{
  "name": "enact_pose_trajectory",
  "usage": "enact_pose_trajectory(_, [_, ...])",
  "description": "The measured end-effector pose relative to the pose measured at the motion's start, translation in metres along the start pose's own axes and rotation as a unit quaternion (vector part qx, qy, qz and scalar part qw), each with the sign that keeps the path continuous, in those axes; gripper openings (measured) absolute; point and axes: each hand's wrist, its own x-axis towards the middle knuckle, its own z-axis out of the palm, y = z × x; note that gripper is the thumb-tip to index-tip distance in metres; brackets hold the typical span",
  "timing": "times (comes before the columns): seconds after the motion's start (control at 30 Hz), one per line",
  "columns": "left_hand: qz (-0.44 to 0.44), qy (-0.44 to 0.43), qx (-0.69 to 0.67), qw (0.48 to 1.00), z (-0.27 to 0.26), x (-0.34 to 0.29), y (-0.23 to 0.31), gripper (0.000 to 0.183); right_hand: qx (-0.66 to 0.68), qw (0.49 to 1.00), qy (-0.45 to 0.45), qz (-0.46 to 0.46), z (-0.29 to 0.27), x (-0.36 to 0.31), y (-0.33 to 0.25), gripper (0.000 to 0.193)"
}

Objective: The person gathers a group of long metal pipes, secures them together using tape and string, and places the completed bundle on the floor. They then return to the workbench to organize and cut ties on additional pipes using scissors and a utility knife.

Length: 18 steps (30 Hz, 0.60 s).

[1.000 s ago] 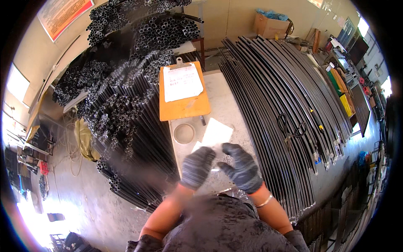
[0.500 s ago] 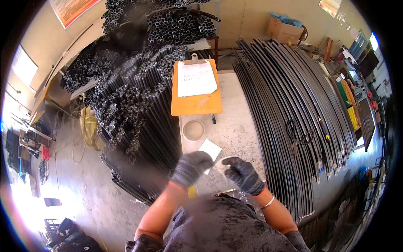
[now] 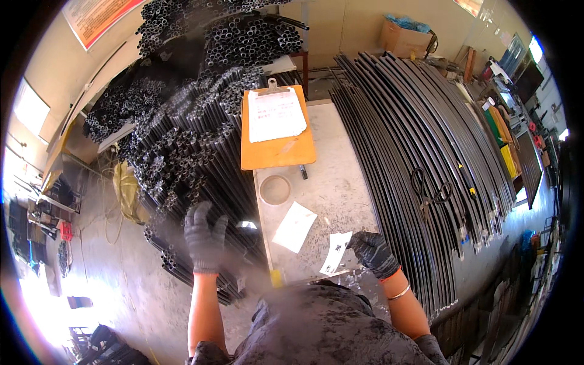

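Observation:
My right hand (image 3: 374, 252), in a grey-black knit glove, pinches the upper corner of a narrow white paper label (image 3: 335, 254) with dark marks. The label hangs over the near part of the pale worktable (image 3: 350, 182). My left hand (image 3: 205, 236), gloved the same way, is raised over the stacked black pipes (image 3: 234, 182) left of the table, fingers apart and nothing visible in it. Beside the label, a white sheet of paper (image 3: 295, 227) lies on the table. Behind it sits a roll of tape (image 3: 275, 190).
An orange clipboard (image 3: 278, 155) with paper lies at the table's far end, a dark marker (image 3: 303, 173) by its edge. Long dark tubes (image 3: 401, 152) lie along the right, with black-handled scissors (image 3: 431, 191) on top. A yellow sack (image 3: 126, 191) stands on the left.
My hands have parted: the left moved left over the pipes and opened, the right moved slightly right with the label. The white sheet, partly covered before, now shows fully.

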Motion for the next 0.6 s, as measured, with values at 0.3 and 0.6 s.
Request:
enact_pose_trajectory(0.3, [-0.138, -0.525, -0.592, 0.596, 0.063, -0.069, 0.052, 0.055, -0.394, 0.801, -0.114, -0.437, 0.013, 0.018, -0.002, 0.026])
enact_pose_trajectory(0.6, [-0.294, -0.455, -0.563, 0.624, 0.081, -0.053, 0.107, 0.030, -0.217, 0.943, -0.087, -0.237, 0.006, 0.011, -0.007, 0.022])
